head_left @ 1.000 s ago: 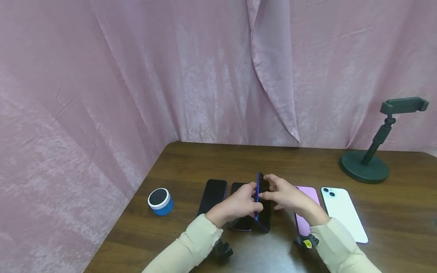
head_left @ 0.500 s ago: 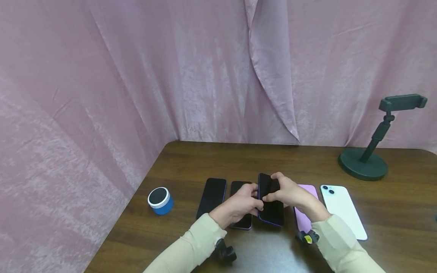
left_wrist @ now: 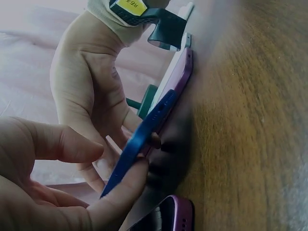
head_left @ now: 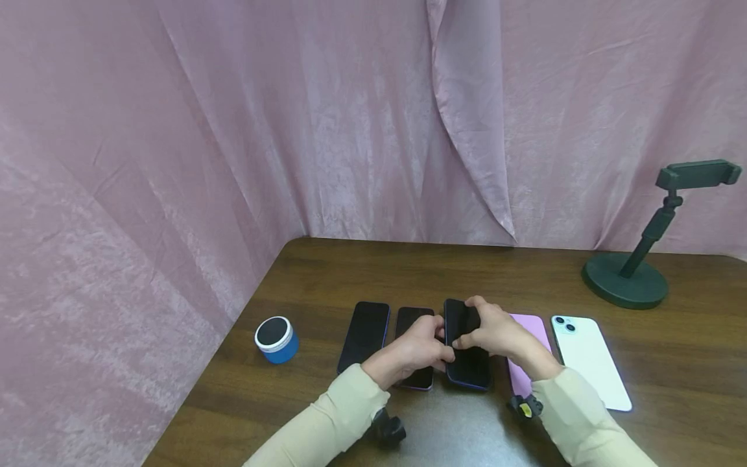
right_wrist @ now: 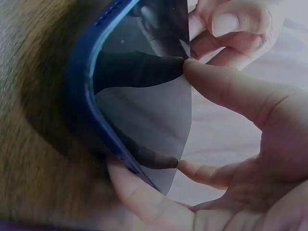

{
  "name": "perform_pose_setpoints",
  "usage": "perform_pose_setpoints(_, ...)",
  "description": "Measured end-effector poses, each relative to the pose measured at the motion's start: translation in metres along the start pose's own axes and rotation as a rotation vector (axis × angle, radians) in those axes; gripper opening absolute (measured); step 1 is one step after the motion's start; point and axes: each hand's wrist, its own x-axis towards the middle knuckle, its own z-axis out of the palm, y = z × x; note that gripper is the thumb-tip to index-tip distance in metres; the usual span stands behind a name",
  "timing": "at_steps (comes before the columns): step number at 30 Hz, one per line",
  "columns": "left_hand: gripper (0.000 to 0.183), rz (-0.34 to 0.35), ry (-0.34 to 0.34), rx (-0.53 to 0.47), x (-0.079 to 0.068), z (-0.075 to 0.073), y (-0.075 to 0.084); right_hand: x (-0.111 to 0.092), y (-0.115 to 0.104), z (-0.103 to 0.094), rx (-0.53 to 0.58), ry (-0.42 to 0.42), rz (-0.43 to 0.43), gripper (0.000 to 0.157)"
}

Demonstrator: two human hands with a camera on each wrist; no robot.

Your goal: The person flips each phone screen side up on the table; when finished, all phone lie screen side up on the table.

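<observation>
A black-screened smartphone with a blue frame (head_left: 469,371) lies between my hands, screen up, tilted just above the table in the wrist views. My right hand (head_left: 498,334) grips it, thumb and a fingertip on the screen and another finger under its edge, as the right wrist view shows. From the left, my left hand (head_left: 408,350) has a finger beneath the blue edge (left_wrist: 130,156); its thumb (left_wrist: 79,144) stands apart from the phone. Under the left hand lies a second dark phone (head_left: 415,379), pink-framed in the left wrist view. Another black phone (head_left: 364,331) lies farther left.
A purple phone (head_left: 532,324) lies partly under my right wrist, with a white phone (head_left: 589,357) beside it. At the back right stands a green phone stand (head_left: 627,285). A blue jar with a white-rimmed lid (head_left: 280,350) sits left. Pink curtain (head_left: 373,130) hangs behind the table.
The blue-framed phone has gone from standing on its edge to nearly flat, screen up, turned down toward the right. The right hand has followed it; the left hand has hardly moved.
</observation>
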Motion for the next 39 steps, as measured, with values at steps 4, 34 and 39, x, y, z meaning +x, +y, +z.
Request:
perform_pose_setpoints(4,0.034,-0.014,0.008,0.016,-0.001,0.001,0.0,-0.001,-0.001,0.002,-0.093,0.031,-0.007,0.088)
perform_pose_setpoints(34,0.012,0.037,0.067,0.219,0.0,0.001,-0.004,0.001,-0.004,0.016,-0.281,0.124,-0.008,0.087)
perform_pose_setpoints(39,0.012,0.042,0.043,0.259,-0.004,0.002,0.0,0.001,-0.004,0.017,-0.307,0.127,-0.011,0.084)
